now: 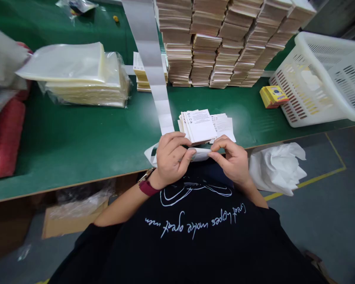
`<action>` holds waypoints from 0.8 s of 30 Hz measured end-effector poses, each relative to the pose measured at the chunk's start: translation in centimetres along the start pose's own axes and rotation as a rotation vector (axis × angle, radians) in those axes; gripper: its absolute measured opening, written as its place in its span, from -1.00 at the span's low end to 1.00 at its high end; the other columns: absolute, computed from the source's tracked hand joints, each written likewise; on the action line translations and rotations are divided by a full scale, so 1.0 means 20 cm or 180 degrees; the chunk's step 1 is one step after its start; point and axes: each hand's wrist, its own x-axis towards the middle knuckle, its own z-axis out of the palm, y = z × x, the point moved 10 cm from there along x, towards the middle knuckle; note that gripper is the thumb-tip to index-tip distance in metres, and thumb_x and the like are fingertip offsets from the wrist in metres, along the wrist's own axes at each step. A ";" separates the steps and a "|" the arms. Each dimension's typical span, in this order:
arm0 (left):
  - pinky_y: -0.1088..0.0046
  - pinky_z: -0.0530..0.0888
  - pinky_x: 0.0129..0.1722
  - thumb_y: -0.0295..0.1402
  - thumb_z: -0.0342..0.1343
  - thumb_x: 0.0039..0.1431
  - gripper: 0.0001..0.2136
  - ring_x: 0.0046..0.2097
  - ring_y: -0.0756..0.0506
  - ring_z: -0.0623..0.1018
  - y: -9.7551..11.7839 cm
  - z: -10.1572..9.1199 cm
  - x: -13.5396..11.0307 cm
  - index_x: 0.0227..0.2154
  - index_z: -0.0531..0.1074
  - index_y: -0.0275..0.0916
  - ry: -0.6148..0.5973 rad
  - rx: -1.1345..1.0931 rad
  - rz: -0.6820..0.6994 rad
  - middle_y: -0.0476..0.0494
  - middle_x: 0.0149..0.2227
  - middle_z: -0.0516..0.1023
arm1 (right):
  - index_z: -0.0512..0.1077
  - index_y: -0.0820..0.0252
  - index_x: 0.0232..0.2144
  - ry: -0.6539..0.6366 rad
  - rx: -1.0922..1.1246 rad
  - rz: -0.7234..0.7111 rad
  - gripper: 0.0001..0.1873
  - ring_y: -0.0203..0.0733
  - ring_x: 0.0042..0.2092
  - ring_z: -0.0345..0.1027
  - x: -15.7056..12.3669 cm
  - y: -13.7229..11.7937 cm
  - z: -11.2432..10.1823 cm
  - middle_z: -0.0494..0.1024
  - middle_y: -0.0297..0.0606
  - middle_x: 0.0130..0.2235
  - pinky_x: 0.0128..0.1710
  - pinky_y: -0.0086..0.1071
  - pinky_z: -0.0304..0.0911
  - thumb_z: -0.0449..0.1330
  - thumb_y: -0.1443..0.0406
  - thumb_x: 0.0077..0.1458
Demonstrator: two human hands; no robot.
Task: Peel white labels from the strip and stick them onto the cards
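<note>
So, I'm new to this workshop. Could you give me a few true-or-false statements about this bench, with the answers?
The left hand wears a watch with a dark red strap. True.

The right hand and the left hand both touch a small white piece near the edge of the green table. True.

The white slotted basket stands left of the clear plastic bags. False: it stands to their right.

The black T-shirt is plain. False: it has a white drawing and lettering.
</note>
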 end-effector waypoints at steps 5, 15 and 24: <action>0.16 0.43 -0.07 -0.42 0.09 0.14 -0.87 0.01 -0.21 0.46 0.14 -0.02 0.04 -0.23 0.42 -0.22 -0.0610 0.0703 0.0571 -0.25 0.00 0.49 | 0.36 0.11 -0.41 -0.0229 0.0092 -0.0144 -0.91 -0.26 -0.28 0.29 0.01 -0.01 0.02 0.39 -0.37 -0.38 -0.22 -0.27 0.21 0.22 0.37 0.10; 0.59 0.32 -0.46 -0.50 -0.07 0.25 -0.77 -0.48 0.10 0.38 0.24 0.21 -0.07 -0.50 0.38 -0.26 -0.2946 -0.2076 0.0104 0.05 -0.52 0.43 | 0.32 0.11 -0.39 -0.0408 -0.0295 -0.1659 -0.95 -0.17 -0.22 0.27 -0.10 -0.35 -0.04 0.40 -0.30 -0.30 -0.16 -0.14 0.23 0.14 0.32 0.12; 0.30 0.42 -0.38 -0.48 0.01 0.14 -0.89 -0.29 -0.13 0.45 0.21 0.10 0.00 -0.46 0.40 -0.27 -0.0906 0.0337 0.1161 -0.18 -0.35 0.51 | 0.22 0.07 -0.44 0.1096 0.0391 -0.0307 -0.73 -0.30 -0.45 0.18 0.20 0.02 -0.27 0.23 -0.40 -0.49 -0.43 -0.34 0.17 0.17 0.07 0.09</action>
